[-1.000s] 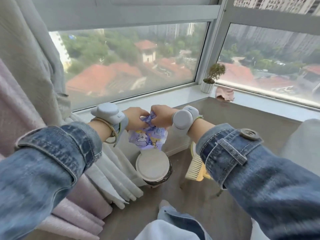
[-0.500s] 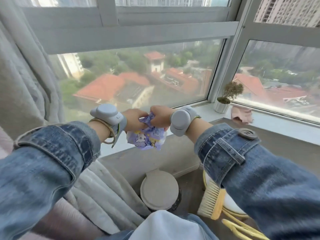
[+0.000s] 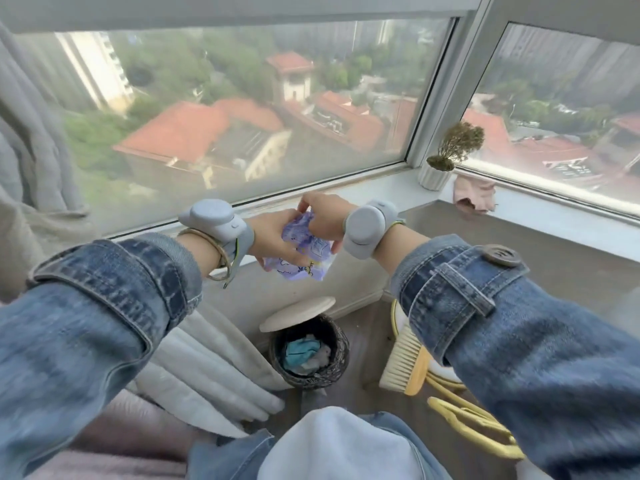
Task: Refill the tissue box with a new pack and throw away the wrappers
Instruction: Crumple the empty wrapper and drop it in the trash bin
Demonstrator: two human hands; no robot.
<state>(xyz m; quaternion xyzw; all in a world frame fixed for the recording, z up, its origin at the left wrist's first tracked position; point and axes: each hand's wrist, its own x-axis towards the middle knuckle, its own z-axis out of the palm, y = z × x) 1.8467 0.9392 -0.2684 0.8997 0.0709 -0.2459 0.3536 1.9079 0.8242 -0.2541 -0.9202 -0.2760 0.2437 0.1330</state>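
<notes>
Nearest, a pale garment and jeans fill the bottom edge; both forearms reach forward in denim sleeves, each wrist carrying a grey strapped device; the left wrist also wears a thin bangle [image 3: 221, 252]. On the floor to the near right lie a yellow dustpan handle [image 3: 474, 426] and a hand brush [image 3: 403, 363] with pale bristles and a yellow back; to the near left hang folds of white curtain [image 3: 204, 362]. Between them, below the hands, stands a dark woven waste bin [image 3: 311, 349]; its round pale lid [image 3: 298, 313] is tipped up at the far side, and blue and white scraps lie inside.

Above the bin, the left hand [image 3: 273, 233] and the right hand [image 3: 323, 216] meet around a crumpled purple tissue wrapper [image 3: 304, 254]; the left grip is curled under and round its left side, the right grip pinches its upper part, so both grips hold the wrapper in the air, apart from the bin.

Farther, a white windowsill runs along the glass; at the right a dark tabletop [image 3: 519, 230] meets the sill, where a small potted plant [image 3: 446, 157] in a white ribbed pot stands in the corner, just beside a crumpled pink cloth [image 3: 474, 194]; beyond the window lie red roofs and trees.
</notes>
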